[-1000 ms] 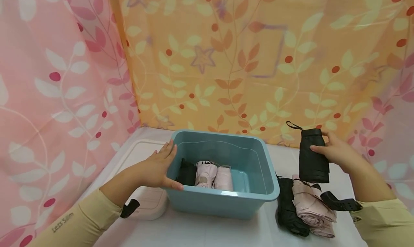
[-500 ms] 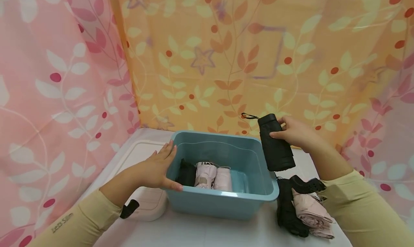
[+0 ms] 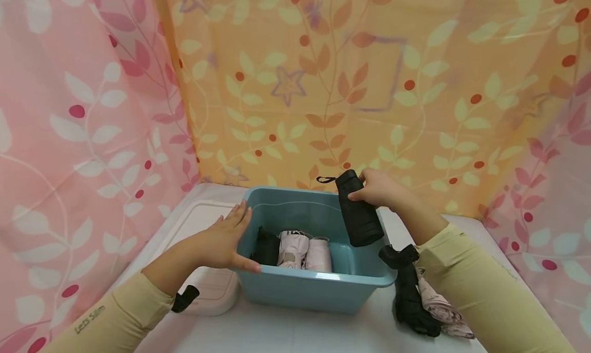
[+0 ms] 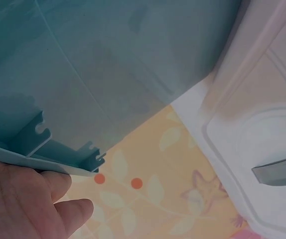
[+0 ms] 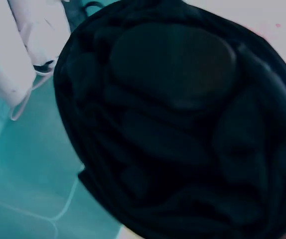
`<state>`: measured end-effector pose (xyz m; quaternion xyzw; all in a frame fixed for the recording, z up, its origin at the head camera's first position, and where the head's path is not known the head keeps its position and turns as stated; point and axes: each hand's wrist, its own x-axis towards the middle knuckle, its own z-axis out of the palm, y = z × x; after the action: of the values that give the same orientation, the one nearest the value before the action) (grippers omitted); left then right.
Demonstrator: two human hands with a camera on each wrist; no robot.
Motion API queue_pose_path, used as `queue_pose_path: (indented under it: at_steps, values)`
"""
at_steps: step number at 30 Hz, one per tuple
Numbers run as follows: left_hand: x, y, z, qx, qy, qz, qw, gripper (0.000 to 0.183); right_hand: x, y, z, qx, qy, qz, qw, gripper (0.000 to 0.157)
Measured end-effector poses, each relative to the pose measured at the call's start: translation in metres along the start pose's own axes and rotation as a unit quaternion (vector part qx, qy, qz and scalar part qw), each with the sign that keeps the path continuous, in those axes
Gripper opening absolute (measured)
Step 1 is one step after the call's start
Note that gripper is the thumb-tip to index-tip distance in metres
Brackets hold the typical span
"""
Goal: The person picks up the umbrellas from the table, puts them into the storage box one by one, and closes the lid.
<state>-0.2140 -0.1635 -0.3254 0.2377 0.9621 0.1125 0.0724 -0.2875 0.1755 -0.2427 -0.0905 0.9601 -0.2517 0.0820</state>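
Note:
My right hand (image 3: 379,190) grips a black folded umbrella (image 3: 359,212) near its upper end, thumb on the near side. It is held tilted over the right part of a blue plastic bin (image 3: 304,294), its strap loop sticking out to the left. The right wrist view looks onto the end of the umbrella (image 5: 173,149), with its bunched dark folds. My left hand (image 3: 221,240) rests on the bin's left rim with fingers spread. Inside the bin a black folded umbrella (image 3: 267,246) and two pale pink ones, one printed (image 3: 294,248) and one plain (image 3: 318,255), lie side by side.
On the white table right of the bin lie another black folded umbrella (image 3: 413,304) and pink folded umbrellas (image 3: 440,302), partly hidden by my right sleeve. A white lid (image 3: 210,286) lies at the bin's left. Patterned curtains (image 3: 295,86) close off the back and sides.
My right hand has carried the black umbrella leftward, from above the pile on the right to over the bin. My left hand has stayed on the rim.

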Motion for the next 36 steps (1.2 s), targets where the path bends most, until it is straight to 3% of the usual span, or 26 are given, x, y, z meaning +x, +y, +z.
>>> queue_pose_path:
  at_steps: [9,14,36]
  values:
    - [0.001,-0.001,0.000,0.001,0.002,0.003,1.0000,0.128,0.013,0.001,0.017,-0.005,-0.009,0.003,1.000,0.043]
    - [0.001,-0.001,0.000,-0.002,0.002,0.002,1.0000,0.129,0.017,0.007,0.023,0.008,-0.026,0.014,1.000,0.053]
    - [0.001,-0.004,0.003,-0.003,0.001,0.003,1.0000,0.128,0.018,0.018,0.035,0.052,-0.083,0.039,0.994,0.056]
